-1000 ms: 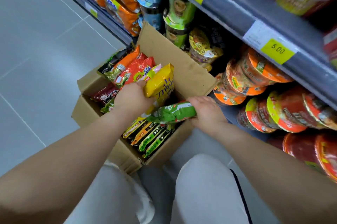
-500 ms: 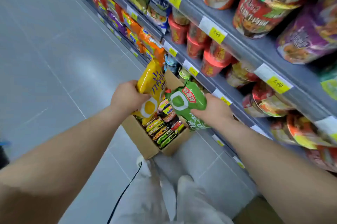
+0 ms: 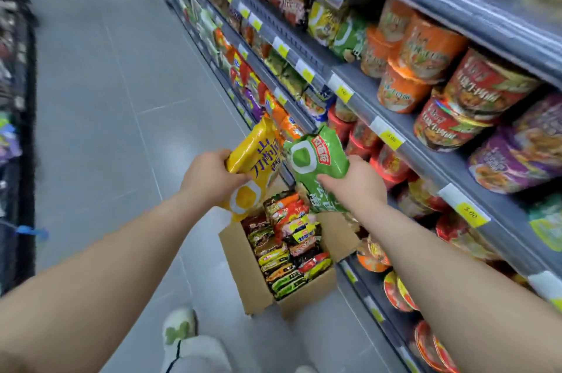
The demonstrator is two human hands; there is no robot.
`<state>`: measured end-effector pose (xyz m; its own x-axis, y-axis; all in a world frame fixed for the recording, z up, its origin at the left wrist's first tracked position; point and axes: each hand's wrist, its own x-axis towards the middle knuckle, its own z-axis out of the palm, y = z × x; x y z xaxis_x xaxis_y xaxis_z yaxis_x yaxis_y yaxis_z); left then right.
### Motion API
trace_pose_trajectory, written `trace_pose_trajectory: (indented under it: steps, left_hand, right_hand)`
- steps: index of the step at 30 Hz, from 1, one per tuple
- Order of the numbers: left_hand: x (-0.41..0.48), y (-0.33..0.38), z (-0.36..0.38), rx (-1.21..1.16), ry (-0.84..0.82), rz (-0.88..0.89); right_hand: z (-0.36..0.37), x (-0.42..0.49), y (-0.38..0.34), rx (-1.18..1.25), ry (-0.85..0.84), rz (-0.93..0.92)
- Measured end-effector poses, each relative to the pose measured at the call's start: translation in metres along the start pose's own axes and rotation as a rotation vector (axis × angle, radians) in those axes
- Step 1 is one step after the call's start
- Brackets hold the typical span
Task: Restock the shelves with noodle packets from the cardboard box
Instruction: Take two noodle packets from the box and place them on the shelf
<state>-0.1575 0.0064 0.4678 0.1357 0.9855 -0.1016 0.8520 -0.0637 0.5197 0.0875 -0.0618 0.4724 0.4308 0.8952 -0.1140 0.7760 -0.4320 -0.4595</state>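
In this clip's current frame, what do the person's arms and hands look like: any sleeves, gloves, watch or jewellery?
Both forearms are bare right up to the frame edge, with no sleeves in view. The left hand and right hand wear no gloves, and no watch, bracelet or ring shows on the parts in view. The fingers are largely hidden, so rings there cannot be ruled out. No cables or markings are on the arms.

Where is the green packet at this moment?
In the head view, the green packet is near the centre, held in the right hand, beside the yellow packet, above the box.
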Motion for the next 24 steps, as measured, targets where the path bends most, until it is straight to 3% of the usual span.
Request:
trace_pose_trajectory:
  steps: [13,24]
  left_hand:
    - [0.137,-0.154,-0.150,-0.005,0.043,0.146]
    - [0.302,-0.121,-0.157,-0.040,0.086,0.370]
  right_hand:
    - [0.086,0.045,-0.221,-0.042,0.248,-0.011]
    - [0.091,0.171,-0.250,-0.246,0.562,-0.045]
